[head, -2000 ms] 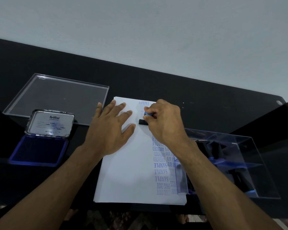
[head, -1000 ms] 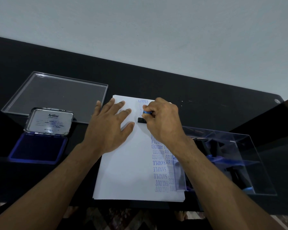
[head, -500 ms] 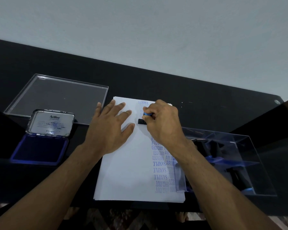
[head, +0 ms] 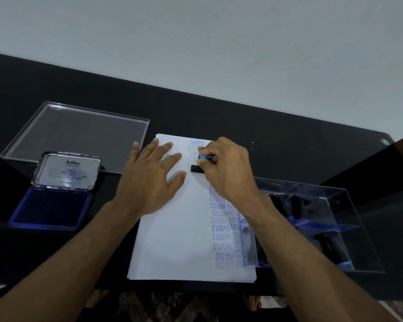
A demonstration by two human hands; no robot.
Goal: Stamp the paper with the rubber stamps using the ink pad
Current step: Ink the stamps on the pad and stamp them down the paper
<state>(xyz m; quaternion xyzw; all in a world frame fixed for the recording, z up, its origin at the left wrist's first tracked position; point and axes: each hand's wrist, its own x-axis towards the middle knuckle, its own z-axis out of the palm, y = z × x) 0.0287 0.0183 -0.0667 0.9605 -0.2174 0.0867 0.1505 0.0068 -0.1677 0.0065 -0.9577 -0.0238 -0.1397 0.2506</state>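
A black desk [head: 277,126] against a pale wall [head: 219,38], with paper [head: 172,247] at its middle.

The left hand [head: 149,180] lies flat on the paper's upper left, fingers straight and spread, pressing the sheet down. The right hand [head: 226,168] curls its fingers round a stamp [head: 197,168] (black base, blue handle top showing at the fingertips), whose base sits on the paper near the top, just below a blue "SAMPLE" print. Blue prints run in a column down the sheet's right side: AMENDED, SAMPLE, FAX OUT, AIR M. The ink pad [head: 51,209] lies open at the left, well apart from the paper, its metal lid [head: 66,171] tilted up behind it. A clear lid [head: 79,133] lies flat beyond the pad. A clear box [head: 323,219] holding more dark stamps stands just beside the paper's right edge, partly behind the right forearm.
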